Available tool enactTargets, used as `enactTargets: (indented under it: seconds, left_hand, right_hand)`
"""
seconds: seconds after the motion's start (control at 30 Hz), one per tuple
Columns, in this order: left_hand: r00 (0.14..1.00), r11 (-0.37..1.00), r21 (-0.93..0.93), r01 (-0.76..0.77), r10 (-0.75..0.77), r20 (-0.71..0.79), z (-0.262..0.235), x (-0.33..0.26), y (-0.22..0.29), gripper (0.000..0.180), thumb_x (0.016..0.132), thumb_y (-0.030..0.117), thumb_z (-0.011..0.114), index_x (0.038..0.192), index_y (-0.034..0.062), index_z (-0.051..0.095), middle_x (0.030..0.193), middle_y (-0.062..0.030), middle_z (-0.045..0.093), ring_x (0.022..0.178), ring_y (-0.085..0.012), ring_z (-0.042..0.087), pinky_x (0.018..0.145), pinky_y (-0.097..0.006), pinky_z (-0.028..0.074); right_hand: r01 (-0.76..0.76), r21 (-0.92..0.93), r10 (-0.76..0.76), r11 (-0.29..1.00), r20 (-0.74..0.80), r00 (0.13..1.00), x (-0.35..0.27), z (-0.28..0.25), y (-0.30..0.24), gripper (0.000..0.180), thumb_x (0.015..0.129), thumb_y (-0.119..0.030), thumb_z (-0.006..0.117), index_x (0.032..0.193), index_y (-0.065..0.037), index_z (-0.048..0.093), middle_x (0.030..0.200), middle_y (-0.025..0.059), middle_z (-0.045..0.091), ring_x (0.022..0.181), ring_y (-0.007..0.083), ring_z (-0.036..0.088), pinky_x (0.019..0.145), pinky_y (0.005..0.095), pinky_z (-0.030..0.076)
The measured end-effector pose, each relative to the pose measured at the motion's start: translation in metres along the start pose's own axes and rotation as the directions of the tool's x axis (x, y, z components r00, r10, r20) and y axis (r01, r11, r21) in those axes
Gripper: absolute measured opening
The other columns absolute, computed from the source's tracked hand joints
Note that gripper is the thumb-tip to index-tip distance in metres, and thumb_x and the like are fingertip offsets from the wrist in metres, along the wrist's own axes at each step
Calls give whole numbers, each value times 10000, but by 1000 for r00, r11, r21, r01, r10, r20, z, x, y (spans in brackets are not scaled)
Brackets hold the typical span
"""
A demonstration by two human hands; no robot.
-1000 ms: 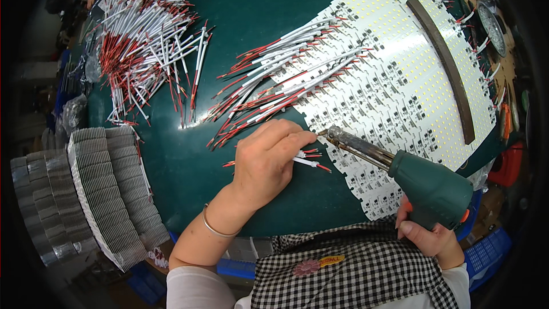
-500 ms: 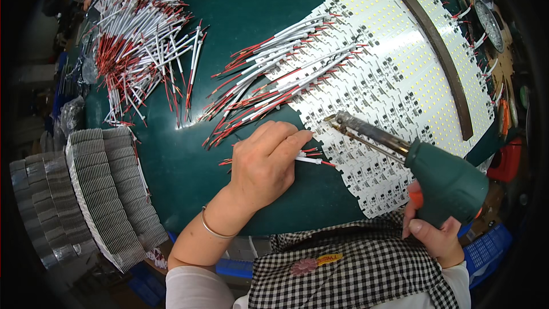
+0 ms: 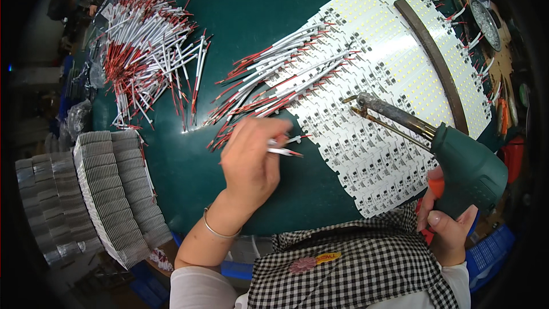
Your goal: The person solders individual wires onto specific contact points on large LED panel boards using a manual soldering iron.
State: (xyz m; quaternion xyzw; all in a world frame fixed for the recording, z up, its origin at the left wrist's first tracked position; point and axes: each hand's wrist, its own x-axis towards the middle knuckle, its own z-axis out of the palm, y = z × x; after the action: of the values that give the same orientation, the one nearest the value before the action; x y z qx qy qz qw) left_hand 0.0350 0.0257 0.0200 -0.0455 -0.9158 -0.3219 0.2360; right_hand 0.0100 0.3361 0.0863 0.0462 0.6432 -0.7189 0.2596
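My left hand [image 3: 247,160] is closed round a few white-sleeved wires [image 3: 284,151] with red ends, just left of the circuit board sheet. Its fingertips are smeared by motion. In my right hand [image 3: 449,233] is a green soldering gun [image 3: 472,167] with an orange trigger. The gun's metal tip points left, over the sheet of white circuit boards [image 3: 366,166]; whether it touches cannot be told. Rows of white and red wires [image 3: 280,60] lie across the sheet's upper left edge, with their ends on the boards.
A dark curved bar [image 3: 437,63] rests on the boards. At the far left lies a heap of loose wires [image 3: 146,46]. Stacked board panels [image 3: 114,189] stand at the near left. A metal dish [image 3: 485,23] and a red object [image 3: 513,159] are at the right. The tabletop [image 3: 194,189] is green.
My left hand has drawn back to the left with wires in its fingers. The soldering gun has shifted right, its tip moving up and right over the boards.
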Motion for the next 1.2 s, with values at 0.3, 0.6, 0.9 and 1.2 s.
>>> enactTargets:
  seconds: [0.3, 0.6, 0.9, 1.2]
  left_hand:
    - [995, 999, -43, 16, -12, 100, 3, 7, 10, 183, 690, -101, 648, 821, 26, 666, 704, -83, 641, 577, -198, 605, 537, -275, 468]
    - [985, 970, 186, -155, 138, 104, 20, 4, 2, 380, 628, -68, 631, 968, 90, 693, 700, -24, 518, 596, -184, 551, 463, -320, 438]
    - [991, 975, 192, -116, 100, 91, 20, -1, 7, 394, 574, -117, 603, 899, 68, 726, 689, -65, 563, 582, -210, 567, 501, -308, 459]
    - [996, 981, 191, -38, 22, 86, 24, -1, 7, 434, 555, -126, 579, 940, 41, 690, 674, -69, 502, 567, -232, 526, 487, -335, 421]
  right_hand:
    - [43, -10, -44, 999, -87, 995, 0, -3, 4, 663, 712, -90, 736, 1268, 104, 431, 1160, 203, 534, 586, 172, 560, 453, 263, 499]
    - [-54, -37, 53, 998, -9, 999, 5, -2, 4, 627, 729, -82, 727, 1264, 99, 454, 1172, 187, 539, 641, 164, 566, 501, 263, 501]
    - [-59, -62, 59, 996, -10, 998, 7, -1, 11, 650, 717, -146, 775, 1230, 90, 454, 1122, 163, 537, 597, 157, 562, 443, 255, 500]
    - [-87, -87, 89, 992, 22, 996, 8, -1, 12, 638, 716, -129, 771, 1240, 73, 470, 1172, 162, 538, 599, 172, 569, 445, 263, 501]
